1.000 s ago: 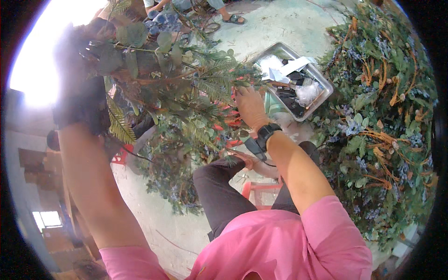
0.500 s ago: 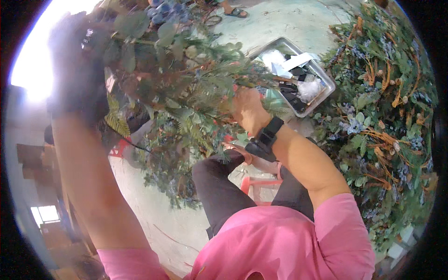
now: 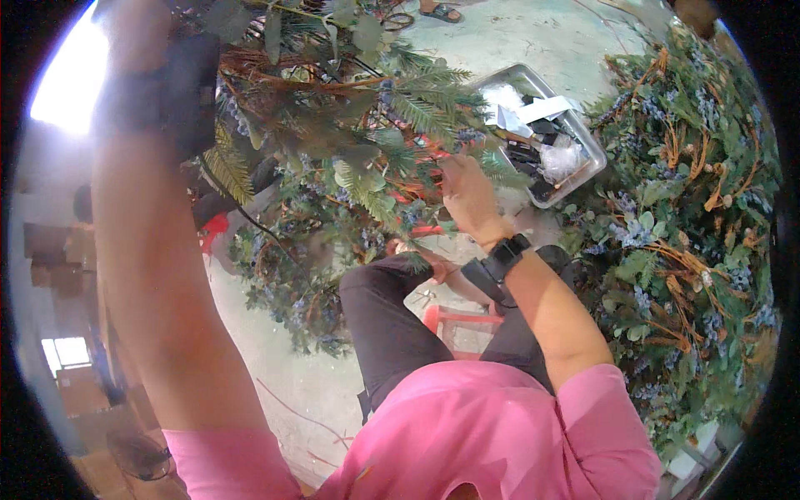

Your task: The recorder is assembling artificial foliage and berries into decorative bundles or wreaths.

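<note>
A bushy artificial garland (image 3: 333,125) of fern fronds, eucalyptus-like leaves, brown twigs and blue berries hangs in front of me. My right hand (image 3: 471,196), with a black band at its wrist, is closed on the garland's right side, its fingertips partly lost among sprigs. My left arm reaches far up along the garland's left side. Only a blurred part of my left hand (image 3: 137,25) shows at the top edge above a dark wristband, and its fingers are hidden. Long stems and a drooping frond hang beside my left forearm.
A clear plastic tub (image 3: 596,158) with black packets, white paper and crumpled film stands beyond my right hand. A large heap of similar greenery (image 3: 683,242) fills the right side. A red plastic stool (image 3: 458,321) is between my legs. Cardboard boxes (image 3: 83,392) stand at left; a sandalled foot (image 3: 440,12) shows far off.
My right hand has shifted slightly right and down, keeping its closed grip at the foliage. My left arm has moved further up, and the garland's upper part has turned with it.
</note>
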`<move>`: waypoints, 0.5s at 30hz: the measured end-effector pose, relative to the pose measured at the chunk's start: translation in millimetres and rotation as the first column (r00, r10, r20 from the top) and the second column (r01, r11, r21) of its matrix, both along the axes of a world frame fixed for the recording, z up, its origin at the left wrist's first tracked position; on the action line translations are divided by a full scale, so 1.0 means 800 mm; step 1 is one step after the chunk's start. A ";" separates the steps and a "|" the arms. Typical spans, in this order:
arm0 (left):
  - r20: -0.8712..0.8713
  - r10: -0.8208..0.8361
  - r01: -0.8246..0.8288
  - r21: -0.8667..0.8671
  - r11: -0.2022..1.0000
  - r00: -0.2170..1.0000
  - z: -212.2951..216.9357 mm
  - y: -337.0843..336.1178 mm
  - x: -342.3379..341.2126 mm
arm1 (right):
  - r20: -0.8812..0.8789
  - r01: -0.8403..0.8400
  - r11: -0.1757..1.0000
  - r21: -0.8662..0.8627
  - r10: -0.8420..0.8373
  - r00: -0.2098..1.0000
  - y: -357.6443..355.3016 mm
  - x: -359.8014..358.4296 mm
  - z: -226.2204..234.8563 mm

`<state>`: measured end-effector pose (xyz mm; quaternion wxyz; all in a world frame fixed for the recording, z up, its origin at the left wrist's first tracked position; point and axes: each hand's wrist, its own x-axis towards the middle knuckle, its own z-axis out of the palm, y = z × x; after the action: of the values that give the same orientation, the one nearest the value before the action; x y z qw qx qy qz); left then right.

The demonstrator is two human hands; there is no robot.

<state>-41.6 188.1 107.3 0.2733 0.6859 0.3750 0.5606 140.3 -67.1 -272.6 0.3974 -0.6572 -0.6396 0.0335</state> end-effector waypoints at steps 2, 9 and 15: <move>0.074 0.157 -0.173 0.467 0.867 0.985 -0.012 -0.064 0.042 | -0.090 0.071 0.990 0.123 -0.060 0.994 0.002 0.010 -0.004; -0.271 0.689 -0.244 0.798 0.551 0.672 0.023 0.003 -0.045 | -0.581 0.129 0.958 -0.256 -0.259 0.772 0.018 -0.014 -0.003; -0.410 0.871 -0.030 0.901 0.434 0.271 -0.012 -0.043 -0.033 | 0.239 0.256 0.967 0.010 -0.251 0.938 0.022 0.014 0.017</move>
<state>-67.9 153.3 98.0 -0.4747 0.7389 0.3865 0.2816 151.5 -49.2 -258.8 0.3116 -0.7376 -0.5922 -0.0902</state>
